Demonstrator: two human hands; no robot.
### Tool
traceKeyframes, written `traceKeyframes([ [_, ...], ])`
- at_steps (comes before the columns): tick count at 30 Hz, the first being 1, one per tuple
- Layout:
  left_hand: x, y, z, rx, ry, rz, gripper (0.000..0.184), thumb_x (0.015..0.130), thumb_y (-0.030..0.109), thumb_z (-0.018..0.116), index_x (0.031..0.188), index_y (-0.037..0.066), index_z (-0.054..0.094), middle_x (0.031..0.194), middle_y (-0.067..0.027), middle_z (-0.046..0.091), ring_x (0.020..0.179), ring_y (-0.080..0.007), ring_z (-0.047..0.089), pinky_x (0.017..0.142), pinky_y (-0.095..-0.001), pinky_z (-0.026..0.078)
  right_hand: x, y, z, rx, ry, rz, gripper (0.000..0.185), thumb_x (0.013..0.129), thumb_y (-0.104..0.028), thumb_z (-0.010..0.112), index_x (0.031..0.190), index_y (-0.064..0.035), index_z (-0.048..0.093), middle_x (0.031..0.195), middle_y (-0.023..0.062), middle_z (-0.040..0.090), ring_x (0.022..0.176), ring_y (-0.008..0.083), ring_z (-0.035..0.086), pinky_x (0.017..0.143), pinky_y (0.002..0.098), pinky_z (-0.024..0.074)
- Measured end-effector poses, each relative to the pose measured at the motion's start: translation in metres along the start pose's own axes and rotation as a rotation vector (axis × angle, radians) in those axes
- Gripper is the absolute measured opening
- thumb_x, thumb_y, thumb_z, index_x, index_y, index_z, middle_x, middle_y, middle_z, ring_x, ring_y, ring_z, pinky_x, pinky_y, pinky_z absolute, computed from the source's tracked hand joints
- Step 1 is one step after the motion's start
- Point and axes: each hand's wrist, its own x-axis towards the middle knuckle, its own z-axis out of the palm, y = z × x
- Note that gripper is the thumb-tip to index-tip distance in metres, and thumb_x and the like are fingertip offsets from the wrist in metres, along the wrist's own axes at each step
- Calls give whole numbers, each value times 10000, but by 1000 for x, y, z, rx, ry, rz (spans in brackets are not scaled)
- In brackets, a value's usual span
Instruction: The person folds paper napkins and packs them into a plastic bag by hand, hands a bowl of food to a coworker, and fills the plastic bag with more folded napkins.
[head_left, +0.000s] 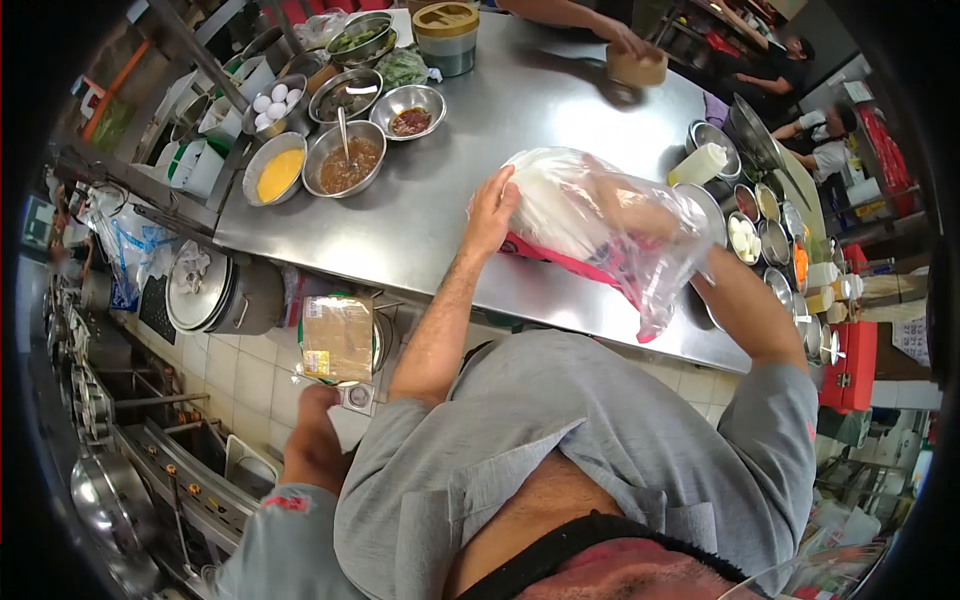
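Observation:
On the steel table lies a clear plastic bag [690, 262] with pink edging and a white mass, perhaps noodles [550, 200], inside it. My left hand [490, 208] grips the bag's left end, its fingers partly hidden by the plastic. Through the clear film I see my right hand [635, 210], reaching into the bag's open right side beside the white contents. Glare and plastic folds hide the fingers of that hand.
Left on the steel table [410, 240] stand bowls of beaten egg [278, 176], brown sauce with a spoon [345, 165], red sauce [410, 121] and whole eggs [277, 103]. Across it, another person's hand [630, 40] holds a tan container [637, 68]. Ingredient bowls [745, 238] line the right.

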Motion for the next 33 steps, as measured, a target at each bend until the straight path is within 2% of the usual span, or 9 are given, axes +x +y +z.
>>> traceKeyframes([
  [3,-1,-15,2,-306,36,-134,564,934,449,365,1248,-12,451,1263,-164,483,1189,-261,431,1005,-341,307,-41,-32,28,-784,321,-106,408,873,-234,516,1197,7,456,1179,189,499,1113,355,446,993,355,354],
  [6,-1,-19,3,-483,6,-171,578,940,446,350,1260,-27,433,1273,-166,473,1201,-241,420,1014,-328,297,-36,1,18,-1062,135,-291,460,796,-288,572,1162,-21,496,1200,216,441,1111,391,433,963,452,338],
  [12,-6,1,4,-388,158,-246,588,931,415,403,1317,-25,346,1346,-195,376,1265,-264,338,1036,-337,265,63,64,-4,-955,-8,-239,395,832,-178,486,1205,-48,478,1268,146,415,1130,295,450,844,416,430],
  [14,-16,0,4,-296,230,-190,597,916,403,444,1321,-23,335,1352,-200,360,1262,-275,339,1038,-347,262,100,118,-17,-1548,92,-648,529,838,-161,464,1343,-85,327,1371,136,318,1244,260,357,954,398,382],
  [16,-40,5,5,-202,311,-157,611,901,391,484,1325,-21,325,1359,-204,345,1259,-286,340,1039,-357,259,77,84,-6,-1105,271,-639,402,763,-68,522,1163,-110,513,995,115,542,932,291,534,843,364,436],
  [18,-68,15,1,-45,422,-160,602,871,365,548,1303,-10,362,1331,-204,369,1229,-298,370,1041,-376,252,32,43,-16,-1257,266,-869,506,783,-77,540,1276,-90,427,1239,129,487,1134,305,467,941,367,395],
  [24,-207,1,-2,49,766,-402,473,823,294,620,1189,20,501,1179,-99,496,1026,-207,512,842,-316,422,-10,13,-29,-1074,-21,-714,494,807,-70,524,1289,-79,415,1280,131,459,1170,289,445,969,359,367],
  [31,-427,-59,65,-48,817,-1047,482,822,322,615,1147,-23,526,1105,-181,575,1005,-237,558,850,-348,437,-20,32,-54,-1042,-275,-754,482,832,-62,508,1301,-68,403,1321,132,431,1206,274,424,997,352,338],
  [33,-500,-82,93,-114,658,-1257,517,843,376,573,1163,-26,523,1036,-147,598,937,-197,560,811,-305,441,-23,57,-85,-1301,-275,-115,387,865,-52,476,1252,-43,457,1267,130,484,1178,255,453,976,333,351],
])
